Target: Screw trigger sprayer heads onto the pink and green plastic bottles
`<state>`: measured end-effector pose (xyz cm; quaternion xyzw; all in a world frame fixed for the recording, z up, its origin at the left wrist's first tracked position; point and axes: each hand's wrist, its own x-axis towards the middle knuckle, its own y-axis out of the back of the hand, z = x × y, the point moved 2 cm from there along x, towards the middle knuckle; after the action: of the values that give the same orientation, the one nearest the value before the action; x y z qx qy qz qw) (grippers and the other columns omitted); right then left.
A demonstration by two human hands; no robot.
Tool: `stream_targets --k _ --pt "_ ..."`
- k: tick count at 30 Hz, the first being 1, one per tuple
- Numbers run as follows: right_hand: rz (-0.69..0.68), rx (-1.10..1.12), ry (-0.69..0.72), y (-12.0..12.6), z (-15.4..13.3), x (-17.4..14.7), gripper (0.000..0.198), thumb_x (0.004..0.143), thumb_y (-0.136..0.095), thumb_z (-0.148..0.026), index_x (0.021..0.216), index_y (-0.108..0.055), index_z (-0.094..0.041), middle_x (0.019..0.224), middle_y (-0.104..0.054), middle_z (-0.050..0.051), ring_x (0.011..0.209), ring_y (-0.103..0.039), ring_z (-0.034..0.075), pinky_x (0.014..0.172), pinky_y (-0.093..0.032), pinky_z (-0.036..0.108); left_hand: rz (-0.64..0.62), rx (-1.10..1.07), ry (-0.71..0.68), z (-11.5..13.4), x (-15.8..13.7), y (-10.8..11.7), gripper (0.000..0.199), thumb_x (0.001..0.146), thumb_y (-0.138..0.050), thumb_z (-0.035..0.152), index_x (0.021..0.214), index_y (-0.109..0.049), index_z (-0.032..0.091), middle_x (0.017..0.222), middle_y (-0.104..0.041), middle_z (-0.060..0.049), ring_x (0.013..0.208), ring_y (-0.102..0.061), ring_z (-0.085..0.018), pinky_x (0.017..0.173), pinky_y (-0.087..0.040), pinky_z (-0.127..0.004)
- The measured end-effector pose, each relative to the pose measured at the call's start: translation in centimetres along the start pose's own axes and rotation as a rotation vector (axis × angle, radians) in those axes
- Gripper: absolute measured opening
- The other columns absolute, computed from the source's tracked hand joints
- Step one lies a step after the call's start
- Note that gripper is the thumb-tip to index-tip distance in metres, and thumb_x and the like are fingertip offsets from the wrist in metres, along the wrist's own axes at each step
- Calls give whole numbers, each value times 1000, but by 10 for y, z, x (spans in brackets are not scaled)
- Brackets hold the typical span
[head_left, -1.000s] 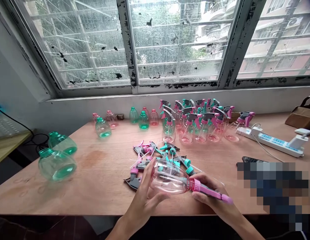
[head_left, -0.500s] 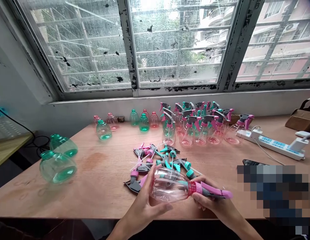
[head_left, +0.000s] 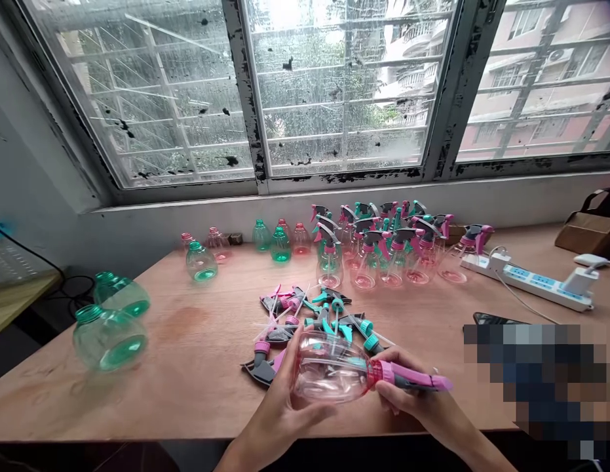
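Observation:
A clear pink spray bottle (head_left: 329, 377) lies sideways in the air above the table's front edge, its base toward the left. My left hand (head_left: 287, 400) is wrapped round the bottle's body near the base. On the neck, the pink collar of a pink-and-grey trigger sprayer (head_left: 417, 377) sits between the fingers and thumb of my right hand (head_left: 407, 387). The sprayer's thin tube shows through the bottle wall. Just behind my hands lies a heap of loose trigger sprayers (head_left: 329, 314) in pink, teal and grey, partly hidden by the bottle.
Spray bottles with sprayers fitted (head_left: 398, 255) crowd the back right. Open green bottles (head_left: 111, 337) stand at the left, with more green and pink ones along the wall. A white power strip (head_left: 531, 278), a dark phone (head_left: 496, 319) and a brown bag (head_left: 590, 226) are at the right.
The view has shifted slightly, moving the whole scene a little left. Both hands keep their hold on the bottle and sprayer, with hardly any other visible change.

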<state>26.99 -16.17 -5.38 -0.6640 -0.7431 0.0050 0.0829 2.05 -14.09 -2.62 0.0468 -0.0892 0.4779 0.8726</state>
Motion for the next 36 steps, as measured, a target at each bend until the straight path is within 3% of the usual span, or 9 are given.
stream_targets --k 4,6,10,14,19,24,28,32,36 --pt "-23 95 20 -2 2 2 27 85 -82 -45 88 -70 -22 58 -61 -5 49 -51 12 50 -43 24 57 153 -28 -4 0 1 92 98 -67 41 164 -4 44 176 -14 -4 160 -16 -33 130 -9 -54" --pt "-6 70 19 -2 2 2 27 84 -83 -45 89 -70 -22 59 -61 -5 49 -52 12 50 -43 24 68 172 -26 -4 -1 1 94 97 -69 43 164 -2 45 176 -13 -2 161 -12 -32 130 -5 -53" --pt "40 -64 35 -1 0 0 26 81 -86 -39 97 -75 -23 68 -67 -3 54 -56 13 49 -45 22 44 19 -1 0 0 -2 124 80 -87 46 164 5 42 175 -15 -9 151 -38 -38 127 -28 -54" --pt "24 -78 14 -1 0 -1 28 81 -85 -41 98 -75 -21 67 -67 -2 54 -58 15 50 -46 25 33 4 -9 -1 0 -2 115 85 -83 40 165 -1 38 169 -30 -13 147 -45 -38 121 -40 -51" --pt "-14 37 -9 -3 2 0 38 82 -83 -46 106 -66 -22 57 -61 -6 48 -52 14 50 -44 26 47 133 -69 -11 -1 3 97 95 -70 34 164 -3 45 171 -24 -9 141 -51 -33 112 -50 -47" --pt "-4 47 6 -3 4 0 36 82 -82 -47 103 -62 -25 56 -58 -7 46 -49 13 48 -41 25 24 137 -28 -8 -3 2 109 92 -76 39 164 6 42 174 -13 -8 152 -35 -36 122 -37 -52" --pt "7 0 32 -3 4 0 31 81 -85 -43 98 -66 -26 60 -59 -8 46 -51 12 48 -42 24 38 54 -18 0 -4 0 108 86 -80 51 165 -8 41 174 -16 -6 158 -21 -38 129 -22 -54" --pt "-5 22 35 -1 3 1 31 82 -85 -41 100 -65 -25 59 -62 -8 47 -53 11 49 -40 23 19 -58 -20 3 -3 -1 102 82 -87 41 162 -22 45 172 -22 -5 151 -37 -37 121 -39 -49" --pt "6 33 62 2 -1 1 30 89 -77 -46 101 -64 -23 57 -63 -6 51 -54 13 55 -42 26 4 -19 -17 -5 -4 0 97 88 -83 32 156 -21 60 172 -20 0 131 -56 -28 102 -56 -40"
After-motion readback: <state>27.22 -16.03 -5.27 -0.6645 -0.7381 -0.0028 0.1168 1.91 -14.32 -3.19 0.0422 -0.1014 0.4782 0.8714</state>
